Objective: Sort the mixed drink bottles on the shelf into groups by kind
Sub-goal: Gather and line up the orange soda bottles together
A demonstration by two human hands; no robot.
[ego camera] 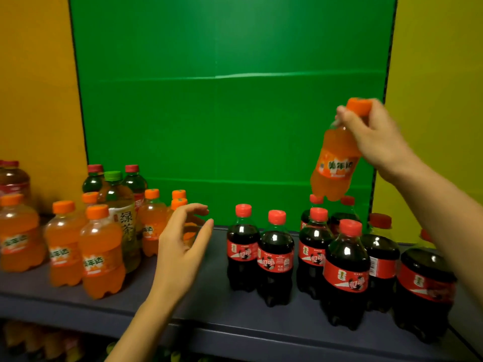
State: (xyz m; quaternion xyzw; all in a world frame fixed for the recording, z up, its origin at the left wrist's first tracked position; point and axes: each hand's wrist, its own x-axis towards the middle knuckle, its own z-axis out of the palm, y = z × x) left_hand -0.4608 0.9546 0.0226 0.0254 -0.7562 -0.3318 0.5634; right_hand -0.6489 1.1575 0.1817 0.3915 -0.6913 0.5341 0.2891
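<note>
I hold the orange soda bottle [335, 163] tilted in the air above the cola bottles [345, 273], because I judge it belongs with the orange group [100, 257] at the shelf's [209, 296] left end. My right hand [376, 137] pinches its neck just under the cap. My left hand [180, 246] hovers beside the orange group, fingers spread and gripping nothing.

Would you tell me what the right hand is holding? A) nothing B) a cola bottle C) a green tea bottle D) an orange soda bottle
D: the right hand grips an orange soda bottle near its cap, above the cola bottles.
</note>
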